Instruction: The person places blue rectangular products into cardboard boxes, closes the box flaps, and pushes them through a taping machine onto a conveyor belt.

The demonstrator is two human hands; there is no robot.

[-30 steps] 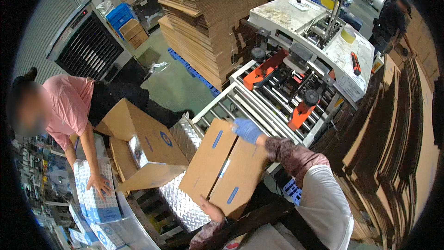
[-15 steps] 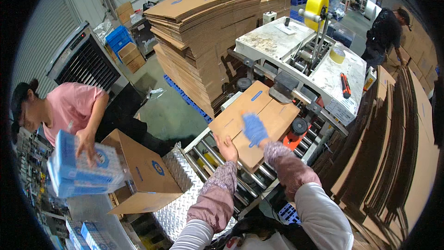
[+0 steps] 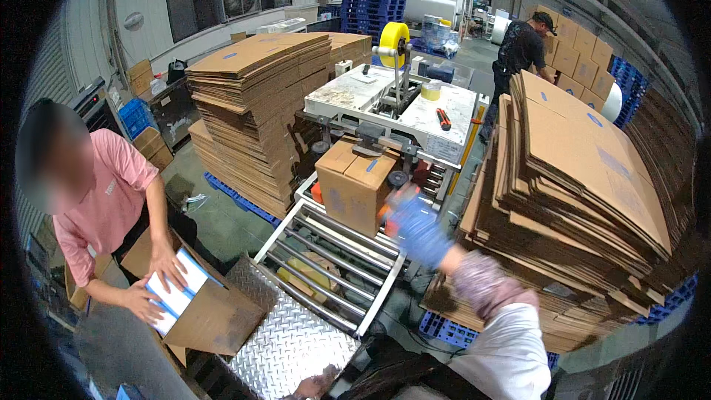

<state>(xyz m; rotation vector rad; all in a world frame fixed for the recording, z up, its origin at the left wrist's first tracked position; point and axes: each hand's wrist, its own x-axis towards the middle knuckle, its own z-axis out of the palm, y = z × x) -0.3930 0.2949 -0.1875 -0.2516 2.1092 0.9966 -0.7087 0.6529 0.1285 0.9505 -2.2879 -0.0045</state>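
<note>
A closed cardboard carton (image 3: 354, 189) sits on the roller conveyor (image 3: 329, 267), its far end at the mouth of the white carton-sealing machine (image 3: 444, 122). My right hand (image 3: 418, 226), in a blue glove, is beside the carton's near right side; motion smears its fingers, and I cannot tell whether it touches the carton. Low at the frame's bottom edge, my left hand (image 3: 315, 387) shows only as a blurred part over the diamond-plate metal sheet (image 3: 285, 341). Its fingers cannot be made out.
At left, a co-worker in pink presses white-and-blue packs (image 3: 178, 289) into an open carton (image 3: 218, 322). Stacks of flat cartons stand left (image 3: 259, 96) and right (image 3: 585, 170) of the machine. Yellow tape (image 3: 395, 44) and a red-black cutter (image 3: 443, 119) are on it. Another person works behind.
The carton has moved forward toward the machine. Both my hands have left its top, the left one drawn back low. The view has lifted, and the co-worker's packs are now in the open carton.
</note>
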